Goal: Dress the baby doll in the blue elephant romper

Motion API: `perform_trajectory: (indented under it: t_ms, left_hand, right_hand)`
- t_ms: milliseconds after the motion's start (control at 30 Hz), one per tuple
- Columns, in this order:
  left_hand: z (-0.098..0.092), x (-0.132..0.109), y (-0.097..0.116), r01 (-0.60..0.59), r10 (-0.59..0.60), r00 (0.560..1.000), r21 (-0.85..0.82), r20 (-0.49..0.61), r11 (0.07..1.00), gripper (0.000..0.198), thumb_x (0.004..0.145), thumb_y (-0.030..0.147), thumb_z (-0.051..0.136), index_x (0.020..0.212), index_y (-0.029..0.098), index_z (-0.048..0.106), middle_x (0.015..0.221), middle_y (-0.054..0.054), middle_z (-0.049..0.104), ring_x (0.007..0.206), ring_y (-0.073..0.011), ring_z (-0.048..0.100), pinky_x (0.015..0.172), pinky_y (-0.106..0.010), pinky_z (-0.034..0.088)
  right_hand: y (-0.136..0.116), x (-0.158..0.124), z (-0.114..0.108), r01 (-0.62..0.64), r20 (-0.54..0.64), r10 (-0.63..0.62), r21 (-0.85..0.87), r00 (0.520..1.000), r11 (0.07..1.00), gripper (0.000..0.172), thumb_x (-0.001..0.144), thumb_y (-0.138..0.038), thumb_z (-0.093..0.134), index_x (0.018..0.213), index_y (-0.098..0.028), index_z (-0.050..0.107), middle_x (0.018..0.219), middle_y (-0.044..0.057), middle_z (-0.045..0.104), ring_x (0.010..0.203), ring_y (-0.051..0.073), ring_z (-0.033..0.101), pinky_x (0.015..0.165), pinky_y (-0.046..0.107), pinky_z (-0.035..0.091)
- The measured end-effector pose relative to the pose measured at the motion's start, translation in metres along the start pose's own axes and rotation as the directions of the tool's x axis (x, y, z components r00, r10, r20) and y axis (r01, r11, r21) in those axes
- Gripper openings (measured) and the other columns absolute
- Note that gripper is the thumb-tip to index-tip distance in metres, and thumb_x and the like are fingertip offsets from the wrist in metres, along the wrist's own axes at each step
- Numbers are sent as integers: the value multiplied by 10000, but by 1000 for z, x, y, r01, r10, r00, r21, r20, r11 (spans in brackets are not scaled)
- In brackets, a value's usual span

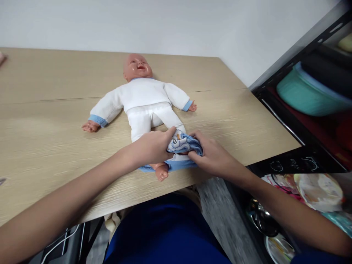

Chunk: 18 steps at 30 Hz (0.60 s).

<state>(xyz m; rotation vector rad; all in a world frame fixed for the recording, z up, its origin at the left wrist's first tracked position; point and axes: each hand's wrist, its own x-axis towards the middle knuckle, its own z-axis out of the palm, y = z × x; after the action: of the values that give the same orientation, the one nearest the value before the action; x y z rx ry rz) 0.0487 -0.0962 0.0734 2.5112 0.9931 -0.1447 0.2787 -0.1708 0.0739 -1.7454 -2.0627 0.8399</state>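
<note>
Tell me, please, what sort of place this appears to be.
Probably a lived-in household room, though a training room is possible: a baby doll lies on a wood-grain table beside a black rack holding a teal bowl.

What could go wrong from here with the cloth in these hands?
The left hand and right hand grip the patterned cloth in a bunch, so it might twist or catch on the doll. A bare foot lies close to the near edge of the table, so a firm pull that way could drag the doll partly off.
</note>
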Motion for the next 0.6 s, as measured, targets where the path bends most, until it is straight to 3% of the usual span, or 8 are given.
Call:
perform_trajectory:
  t_ms: [133, 300, 467, 600]
  left_hand:
    - [2, 2, 1, 2, -2, 1000, 2, -9, 1000, 557, 962, 484, 683, 1402, 192, 504, 1067, -140, 820, 943, -370, 809, 673, -381, 468]
    - [3, 5, 6, 45, -45, 999, 1, 13, 999, 444, 961, 466, 662, 1285, 173, 582, 1096, -176, 825, 955, -402, 815, 714, -414, 508]
    - [4, 5, 0, 25, -28, 999, -97, -34, 995, 433, 917, 469, 712, 1221, 202, 557, 1049, -142, 796, 945, -391, 800, 715, -416, 513]
    - [6, 7, -11, -17, 14, 1000, -331, -12, 943, 547, 842, 483, 771, 1228, 228, 481, 958, -66, 730, 845, -325, 756, 648, -379, 494]
  right_hand:
    - [3, -1, -4, 97, -3, -101, -238, 995, 966, 378, 913, -258, 669, 1284, -192, 647, 1268, 153, 725, 1201, 387, 673, 1030, 503, 513]
    - [4, -3, 4, 22, -112, -76, -423, 991, 906, 329, 932, -299, 661, 1221, -142, 660, 1272, 218, 688, 1162, 417, 657, 1005, 524, 529]
    - [-1, -12, 10, -57, -154, 18, -251, 988, 966, 108, 928, -308, 643, 998, -234, 606, 899, 70, 717, 799, 272, 654, 733, 371, 441]
    - [-1, -18, 7, -43, -221, 48, 26, 974, 999, 199, 834, -311, 721, 954, -262, 570, 751, -25, 654, 683, 211, 596, 648, 322, 397]
